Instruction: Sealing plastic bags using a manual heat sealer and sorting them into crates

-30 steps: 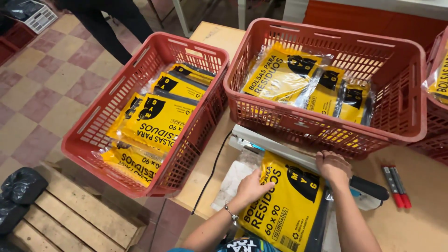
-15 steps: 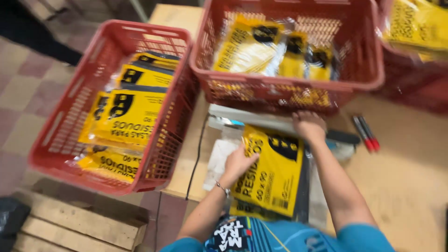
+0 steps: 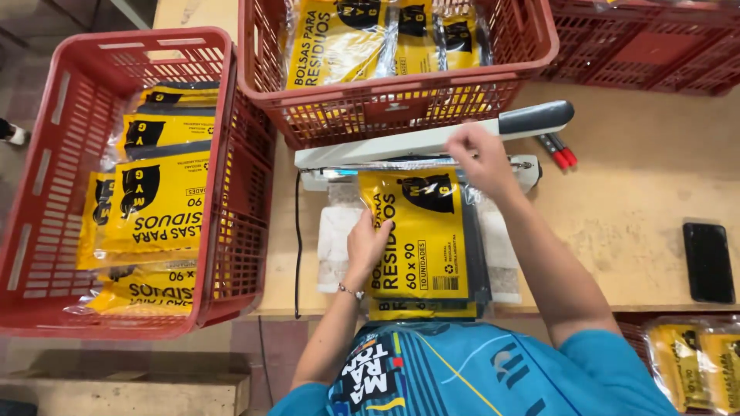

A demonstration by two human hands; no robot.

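My left hand (image 3: 368,245) is lying flat and open on the near left edge of a yellow bag packet (image 3: 420,231), fingers spread loosely, pinning it to the wooden table (image 3: 617,223) without gripping it. The packet is lying lengthwise right in front of me, its near end stacked over another yellow packet (image 3: 420,310) that is peeking out at the table's near edge, its far end tucked under the bar of the heat sealer (image 3: 432,142). White cloth padding (image 3: 337,239) is showing on both sides of the stack.

A little farther, my right hand (image 3: 478,154) is hovering over the sealer's arm, fingers curled downward and touching or nearly touching it; I cannot tell whether I am actually gripping it. The arm is sitting lifted at an angle, its dark handle (image 3: 536,117) pointing far right.

Off to the right, a black phone (image 3: 708,262) is lying flat on the table, and two red markers (image 3: 559,150) are resting just past the sealer's end. On my left, beside the table, a red crate (image 3: 46,192) is holding finished yellow packets. Farthest out, a second red crate (image 3: 393,100) is sitting on the table just behind the sealer, full of more packets.
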